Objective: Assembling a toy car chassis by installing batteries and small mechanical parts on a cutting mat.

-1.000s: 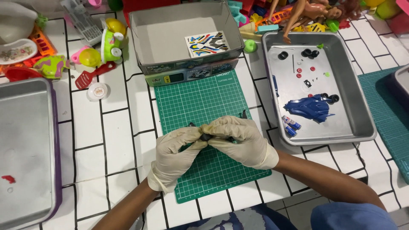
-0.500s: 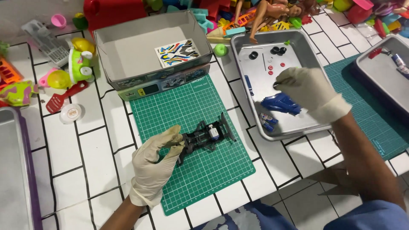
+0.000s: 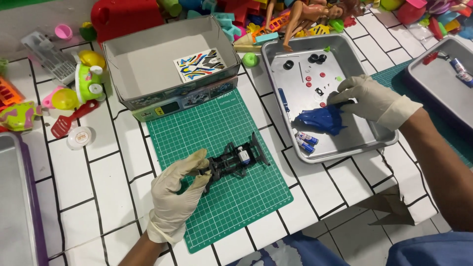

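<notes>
- The left hand (image 3: 178, 194), gloved, pinches the near-left end of a black toy-car chassis (image 3: 236, 158), fingers closed narrowly on it; the chassis lies flat on the green cutting mat (image 3: 217, 128), which gives it a steady, non-slip bed
- The right hand (image 3: 367, 98), also gloved, reaches into the metal tray (image 3: 379, 143) to the right of the mat, fingertips closed on something small and dark just above the blue car body shell (image 3: 320, 120); what it grips I cannot tell
- The tray keeps loose parts from rolling off: black wheels (image 3: 315, 58) at its far end, tiny red pieces (image 3: 309, 79) in the middle, two small batteries (image 3: 305, 140) near its near-left corner
- An open grey cardboard box (image 3: 123, 69) sits beyond the mat, a colourful sticker sheet (image 3: 199, 64) lying flat inside, out of the working area
- Other toys are pushed to the far and left edges of the white tiled table (image 3: 118, 162), apart from the mat
</notes>
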